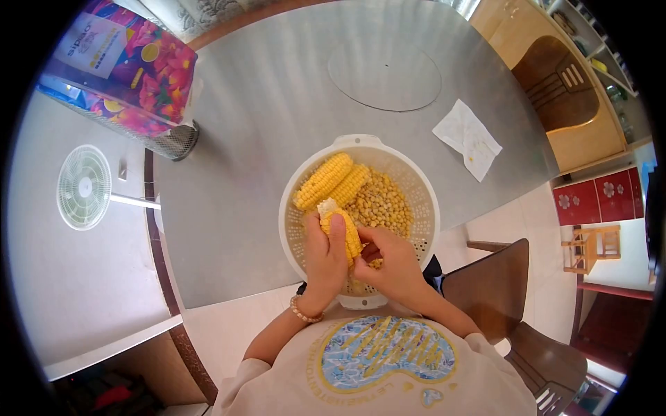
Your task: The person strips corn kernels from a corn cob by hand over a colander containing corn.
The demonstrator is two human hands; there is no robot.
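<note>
The left hand [325, 255] grips a cob [345, 234] pointing toward eleven, likely steadying it against the right hand [392, 263] at four o'clock, grip unclear.

Home dining area, by look: grey counter [270, 90], wooden chairs [485, 284] pulled near, white fan [84, 187] at left, patterned curtain [184, 15], red cabinet [598, 197] with flower motifs, shelves [602, 59] of household items.

Corn cobs [324, 182] and kernels [380, 202] coloured yellow; colander [429, 222] white, dotted with holes; bench [243, 139] grey; box [125, 66] patterned with pink flowers.
</note>
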